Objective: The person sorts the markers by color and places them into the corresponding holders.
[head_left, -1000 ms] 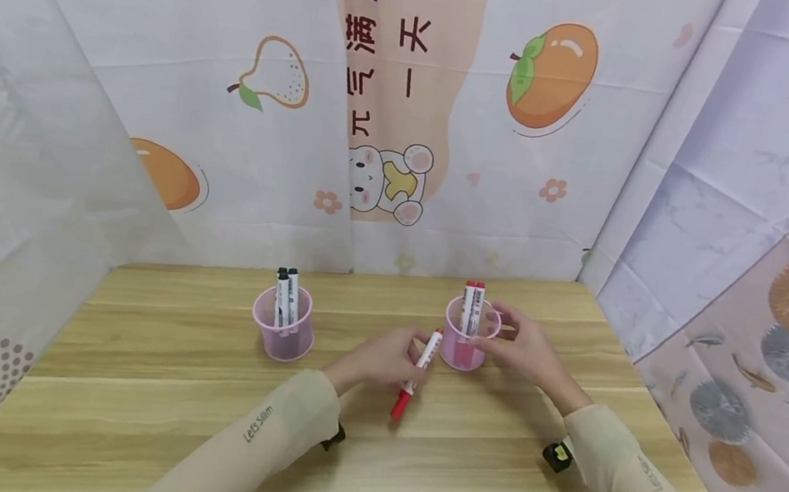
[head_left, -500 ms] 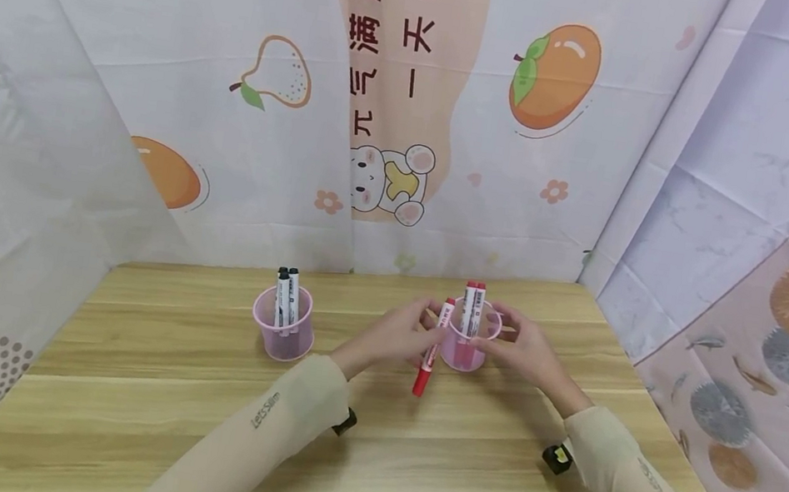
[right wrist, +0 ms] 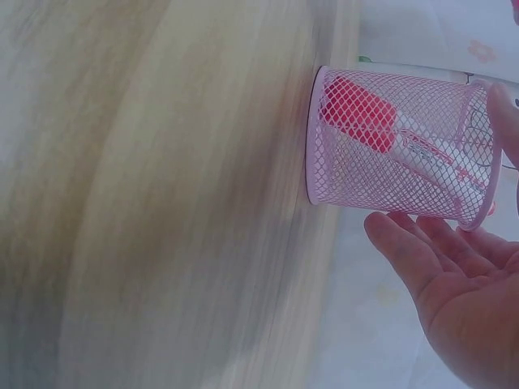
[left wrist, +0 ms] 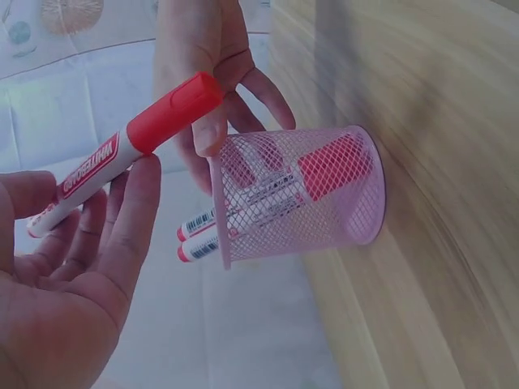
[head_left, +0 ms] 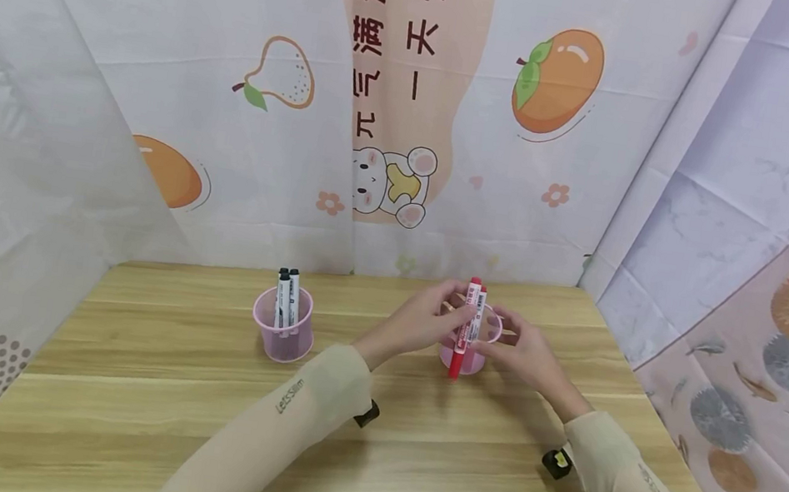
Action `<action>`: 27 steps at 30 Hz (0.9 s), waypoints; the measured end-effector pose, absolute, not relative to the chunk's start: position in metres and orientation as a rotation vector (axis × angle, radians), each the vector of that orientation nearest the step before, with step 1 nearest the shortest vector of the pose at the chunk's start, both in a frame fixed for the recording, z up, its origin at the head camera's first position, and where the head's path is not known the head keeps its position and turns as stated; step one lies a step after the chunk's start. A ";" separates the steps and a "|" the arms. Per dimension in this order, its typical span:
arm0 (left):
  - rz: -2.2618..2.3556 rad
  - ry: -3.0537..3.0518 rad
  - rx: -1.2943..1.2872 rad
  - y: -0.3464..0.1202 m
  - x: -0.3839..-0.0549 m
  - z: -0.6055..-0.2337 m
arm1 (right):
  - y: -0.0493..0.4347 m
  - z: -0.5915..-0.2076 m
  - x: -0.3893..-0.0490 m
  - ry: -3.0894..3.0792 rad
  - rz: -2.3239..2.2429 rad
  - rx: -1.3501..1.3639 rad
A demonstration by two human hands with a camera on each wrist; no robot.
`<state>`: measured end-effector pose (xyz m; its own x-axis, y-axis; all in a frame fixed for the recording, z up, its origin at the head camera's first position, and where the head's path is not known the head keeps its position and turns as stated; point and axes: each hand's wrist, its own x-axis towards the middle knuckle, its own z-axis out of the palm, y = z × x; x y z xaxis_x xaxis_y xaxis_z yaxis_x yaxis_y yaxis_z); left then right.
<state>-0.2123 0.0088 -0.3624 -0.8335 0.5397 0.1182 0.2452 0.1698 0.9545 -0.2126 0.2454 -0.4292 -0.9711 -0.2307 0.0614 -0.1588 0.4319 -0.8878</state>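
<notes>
My left hand [head_left: 422, 317] pinches a red whiteboard marker [left wrist: 97, 168], its red cap pointing down in the head view. It is held in front of the pink mesh pen holder [head_left: 473, 364], above the table. Two more red markers [left wrist: 200, 243] stand inside that holder with their caps at the bottom. My right hand [head_left: 533, 360] holds the holder from the right, its thumb at the rim and its fingers around the far side. In the right wrist view the holder [right wrist: 397, 178] stands upright on the table, though the view is turned sideways.
A second pink mesh pen holder [head_left: 286, 344] with several black-ended markers [head_left: 286, 302] stands to the left on the wooden table [head_left: 141, 379]. Printed curtains [head_left: 457, 120] close off the back and sides. A black wrist device [head_left: 556, 463] sits below the right sleeve.
My left hand has moved right and up with the red marker, from beside the holder to in front of its mouth. My right hand has stayed at the holder.
</notes>
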 end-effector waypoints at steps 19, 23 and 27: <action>1.760 2.288 0.896 0.028 -0.223 -0.351 | 0.246 -0.429 -0.213 2.613 -1.601 -0.400; 1.761 2.313 0.888 0.032 -0.227 -0.350 | 0.246 -0.429 -0.213 2.618 -1.593 -0.400; 1.810 2.299 0.858 0.035 -0.231 -0.349 | 0.246 -0.429 -0.213 2.609 -1.592 -0.393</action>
<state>-0.2312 0.0347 -0.3494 -0.8378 0.4781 0.2638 0.3687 0.1389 0.9191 -0.2132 0.2465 -0.4288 -0.9657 -0.2465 0.0811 -0.1849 0.4342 -0.8817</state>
